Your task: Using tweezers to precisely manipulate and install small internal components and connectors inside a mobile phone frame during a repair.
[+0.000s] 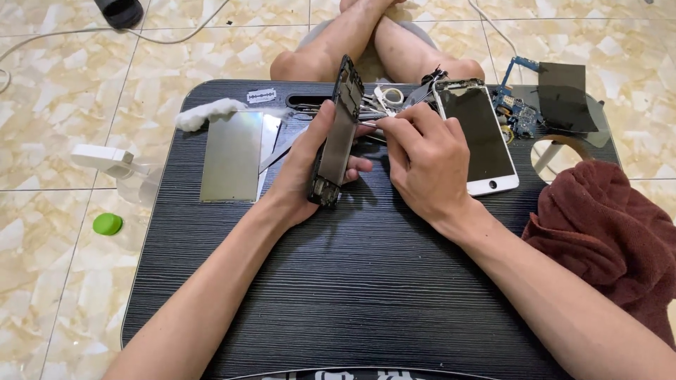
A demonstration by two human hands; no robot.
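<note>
My left hand (310,165) grips the stripped phone body (336,137), stood on its long edge above the dark worktop (338,281), fingers curled round its back. My right hand (422,162) is pinched shut on a thin metal tool (372,124), tip touching the body's inner face; whether it's tweezers or a driver, I cannot tell. The white-framed screen panel (479,137) lies just beside my right knuckles, a blue circuit board (517,109) beyond it. A razor blade (261,96) and cotton wad (208,112) sit at the far edge, a silvery sheet (231,156) to the left. Risks, I reckon: the tip could slip and gouge parts, the tilted body could twist out of my grip, or my right wrist could nudge the screen toward the maroon cloth (605,232).
</note>
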